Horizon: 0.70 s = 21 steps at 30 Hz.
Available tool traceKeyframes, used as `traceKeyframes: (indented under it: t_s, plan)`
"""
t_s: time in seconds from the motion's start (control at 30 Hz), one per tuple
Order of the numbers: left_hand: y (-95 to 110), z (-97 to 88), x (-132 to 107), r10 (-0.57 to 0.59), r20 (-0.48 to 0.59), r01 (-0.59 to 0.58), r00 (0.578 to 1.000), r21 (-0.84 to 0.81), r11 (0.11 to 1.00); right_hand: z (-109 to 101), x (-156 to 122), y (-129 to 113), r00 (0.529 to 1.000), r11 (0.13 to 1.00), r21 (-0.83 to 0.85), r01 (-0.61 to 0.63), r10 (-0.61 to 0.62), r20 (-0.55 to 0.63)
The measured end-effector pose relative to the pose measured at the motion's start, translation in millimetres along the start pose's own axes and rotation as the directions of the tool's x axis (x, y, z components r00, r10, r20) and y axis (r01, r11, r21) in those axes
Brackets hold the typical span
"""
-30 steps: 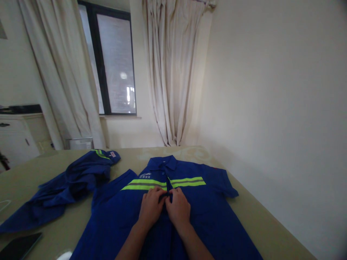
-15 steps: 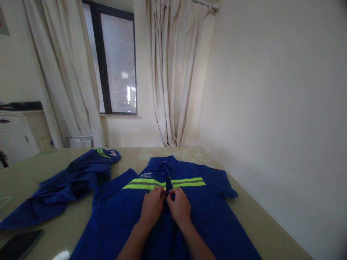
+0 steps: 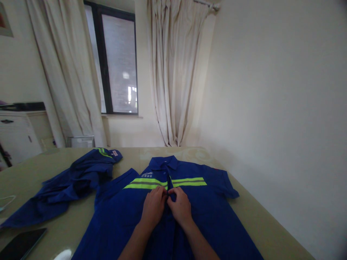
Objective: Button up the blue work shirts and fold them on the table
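A blue short-sleeved work shirt (image 3: 217,213) with yellow-green reflective bands lies spread on the table, its collar pointing away from me. White lettering shows on the left of its chest. My left hand (image 3: 154,206) pinches the edge of the front opening just below the band. Facing it, my right hand (image 3: 180,206) pinches the opposite edge, thumb and forefinger nearly touching the left fingertips. Whatever small part sits between the fingers, perhaps a button, is hidden. Above the hands the front parts slightly, and one button shows near the collar.
Another crumpled blue garment (image 3: 78,177) with a reflective band lies on the left of the table (image 3: 271,224). A dark flat phone or tablet (image 3: 24,243), a white object (image 3: 63,254) and a white cord (image 3: 9,200) are near the left front. Walls, window and curtains stand behind.
Both hands stay at the same spot on the shirt front, with only slight finger movement. The whole view has shifted a little to the right.
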<state>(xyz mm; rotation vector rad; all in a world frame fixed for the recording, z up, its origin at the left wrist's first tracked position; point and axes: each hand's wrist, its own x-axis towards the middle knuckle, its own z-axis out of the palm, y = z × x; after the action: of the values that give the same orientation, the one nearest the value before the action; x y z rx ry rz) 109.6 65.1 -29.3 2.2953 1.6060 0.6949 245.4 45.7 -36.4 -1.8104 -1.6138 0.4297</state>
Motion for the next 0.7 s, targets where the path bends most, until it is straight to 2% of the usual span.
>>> traceKeyframes:
  t_s: [0.2, 0.3, 0.53, 0.7]
  plan:
    - [-0.1, 2.5, 1.8, -0.001, -0.014, 0.001, 1.0, -0.002, 1.0, 1.3, 1.2, 2.7, 1.0, 1.0, 0.019, 0.025, -0.024, -0.013]
    - [-1.0, 5.0, 1.9, -0.007, -0.03, 0.006, 1.0, -0.013, 1.0, 1.9, 1.6, 2.4, 1.0, 0.999, 0.044, 0.007, -0.005, -0.029]
    - [1.0, 3.4, 1.9, -0.042, 0.01, 0.042, 0.999, 0.017, 0.999, 3.9, 2.0, 0.3, 0.996, 0.998, 0.018, -0.053, 0.054, -0.07]
    - [2.5, 2.5, 0.9, -0.038, -0.003, 0.038, 0.999, 0.032, 0.999, 2.0, 4.0, 1.9, 0.997, 0.996, 0.086, -0.026, 0.032, -0.068]
